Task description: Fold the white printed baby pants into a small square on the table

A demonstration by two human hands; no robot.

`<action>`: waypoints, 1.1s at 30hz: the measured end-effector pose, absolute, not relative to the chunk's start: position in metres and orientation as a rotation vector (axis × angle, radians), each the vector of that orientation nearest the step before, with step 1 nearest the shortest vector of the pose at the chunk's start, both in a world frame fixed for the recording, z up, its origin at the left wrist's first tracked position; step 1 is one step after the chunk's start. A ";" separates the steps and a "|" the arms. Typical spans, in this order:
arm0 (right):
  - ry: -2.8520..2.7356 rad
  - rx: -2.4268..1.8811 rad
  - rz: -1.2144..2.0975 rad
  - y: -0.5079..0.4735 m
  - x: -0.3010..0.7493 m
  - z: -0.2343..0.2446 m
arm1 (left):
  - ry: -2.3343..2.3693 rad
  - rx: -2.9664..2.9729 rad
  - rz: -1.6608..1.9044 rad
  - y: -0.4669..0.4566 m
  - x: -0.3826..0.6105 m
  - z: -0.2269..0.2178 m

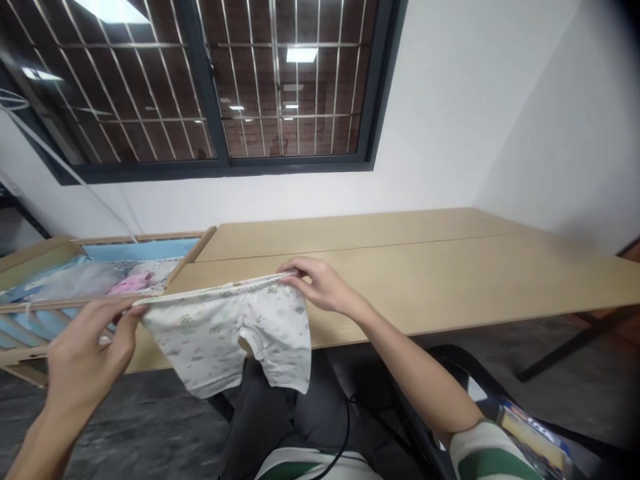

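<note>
A small pair of white printed shorts [215, 333] hangs in the air, its waistband stretched between my two hands. My left hand [93, 350] pinches one end of the waistband with thumb and fingers. At the other end, my right hand [317, 283] grips the opposite corner of the waistband. The two legs of the shorts dangle downward over the table's near edge and above my lap. Small faded motifs cover the fabric.
A long light-wood table [425, 273] runs along the wall. To the left stands a wooden crib [200, 243] with blue lining, holding a pink cloth [131, 283] and pale bedding. A barred window [295, 80] is above. A black chair [450, 360] with a colourful package [533, 433] is at lower right.
</note>
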State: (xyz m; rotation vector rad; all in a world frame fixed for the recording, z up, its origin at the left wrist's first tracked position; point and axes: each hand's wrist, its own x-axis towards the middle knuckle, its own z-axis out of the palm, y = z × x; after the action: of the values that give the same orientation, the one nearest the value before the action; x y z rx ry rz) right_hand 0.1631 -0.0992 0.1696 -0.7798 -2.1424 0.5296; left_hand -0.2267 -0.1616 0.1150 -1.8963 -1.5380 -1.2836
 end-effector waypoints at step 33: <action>-1.809 -1.520 0.715 0.174 0.203 -0.024 | -2.295 -2.267 -0.659 0.104 -0.100 0.020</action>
State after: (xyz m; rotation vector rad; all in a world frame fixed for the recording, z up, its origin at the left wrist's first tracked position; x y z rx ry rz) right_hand 0.2032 0.1745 -0.0238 -1.5202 -1.8092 0.7154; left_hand -0.1000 0.1039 0.0204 -2.2668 -2.2949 -0.6588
